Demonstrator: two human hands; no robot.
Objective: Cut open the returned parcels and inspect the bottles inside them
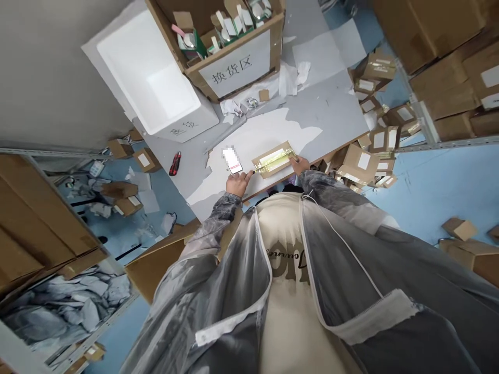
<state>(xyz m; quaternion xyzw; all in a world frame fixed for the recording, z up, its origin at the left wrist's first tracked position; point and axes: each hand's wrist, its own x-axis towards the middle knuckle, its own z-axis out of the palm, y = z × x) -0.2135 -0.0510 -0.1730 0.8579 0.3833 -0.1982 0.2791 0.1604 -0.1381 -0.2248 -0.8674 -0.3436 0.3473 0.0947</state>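
Nearest, at my left side, an open cardboard carton (156, 265) stands against the near edge of the table (335, 117). At that edge my right hand (299, 164) is closed on the right end of a flat cardboard package (274, 159), thumb on top. My left hand (236, 184) has its fingers curled at the package's left end; I cannot tell whether they grip it. The package lies near the table's edge, yellowish tape running along its upper face over a white label. Just beyond my left hand, close to the package's left end, lies a lit phone (234, 162); further left is a red-and-black cutter (175, 164). To the right, below table level, labelled parcels (356, 165) are heaped. Beyond the package, crumpled paper (231, 107) and a small cardboard scrap (264, 95) litter the surface. Behind these, a white foam box (195, 127) at far left and a signed carton (277, 39) holding small green-and-white boxes (226, 34) take up the far side.
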